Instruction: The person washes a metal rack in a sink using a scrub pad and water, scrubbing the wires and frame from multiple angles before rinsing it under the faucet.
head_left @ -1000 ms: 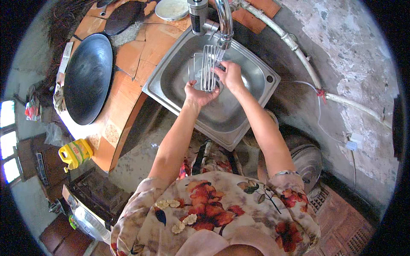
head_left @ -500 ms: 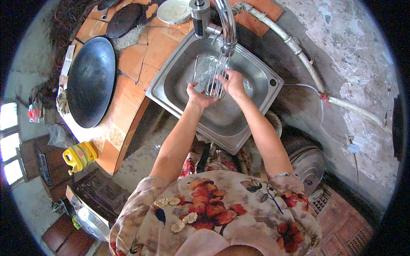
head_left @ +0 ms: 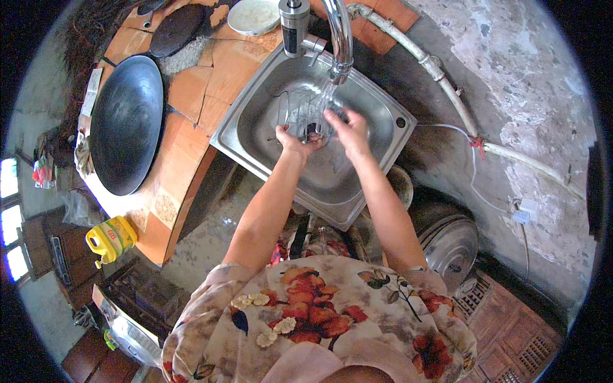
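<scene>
1. A shiny rack made of thin metal wires (head_left: 297,119) is held from below by the left hand (head_left: 299,144). The palm is turned up and the fingers are curled around the rack's near end. The rack is found just ahead of this hand, and its wires look blurred.

2. A small dark grey lump, perhaps a scrubber (head_left: 340,115), is pinched by the fingers of the right hand (head_left: 350,132). It is seen close beside the rack; whether the two are touching cannot be told.

3. Water (head_left: 329,93) is poured by a bent, shiny metal tap (head_left: 343,60), which is set ahead of both hands. The rack is reached by the splash.

4. Both hands are held over a square silver metal sink (head_left: 324,171).

5. Far to the left of the left hand, a big round black pan (head_left: 126,124) is kept on an orange tiled counter (head_left: 190,145). Nearer the body, a yellow plastic jug (head_left: 112,239) is seen.

6. The step in hand seems to be scrubbing and rinsing the rack. For the next move, a firm left grip is needed, and each wire should be rubbed under the water.
</scene>
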Demonstrator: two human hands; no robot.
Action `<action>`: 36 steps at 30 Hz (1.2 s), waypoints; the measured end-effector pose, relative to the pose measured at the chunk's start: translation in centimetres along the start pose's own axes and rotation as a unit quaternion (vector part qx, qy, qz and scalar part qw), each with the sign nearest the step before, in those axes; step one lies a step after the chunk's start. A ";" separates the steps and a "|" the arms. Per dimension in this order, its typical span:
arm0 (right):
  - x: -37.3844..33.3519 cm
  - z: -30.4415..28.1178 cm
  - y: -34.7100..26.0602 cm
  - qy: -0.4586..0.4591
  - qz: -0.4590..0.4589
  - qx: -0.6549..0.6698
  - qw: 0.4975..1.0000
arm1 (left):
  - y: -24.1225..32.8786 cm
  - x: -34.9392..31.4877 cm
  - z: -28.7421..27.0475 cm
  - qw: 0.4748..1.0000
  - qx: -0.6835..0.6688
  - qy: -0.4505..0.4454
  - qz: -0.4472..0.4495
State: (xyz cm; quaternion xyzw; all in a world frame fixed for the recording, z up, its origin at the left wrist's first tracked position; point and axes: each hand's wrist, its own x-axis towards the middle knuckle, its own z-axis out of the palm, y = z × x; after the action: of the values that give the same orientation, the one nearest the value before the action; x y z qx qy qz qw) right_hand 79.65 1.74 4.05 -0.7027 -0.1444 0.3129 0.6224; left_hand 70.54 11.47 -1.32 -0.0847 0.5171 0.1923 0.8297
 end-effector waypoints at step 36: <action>0.6 -3.0 -4.7 -0.166 -0.492 -0.481 0.707 | 3.0 -1.8 2.7 0.955 0.270 -0.117 -0.027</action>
State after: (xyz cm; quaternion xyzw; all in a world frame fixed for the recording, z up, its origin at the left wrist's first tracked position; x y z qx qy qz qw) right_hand 82.86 0.60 8.53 -0.6729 -0.7016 -0.0373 0.2316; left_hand 70.83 14.70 1.72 0.1518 0.4464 0.0311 0.8813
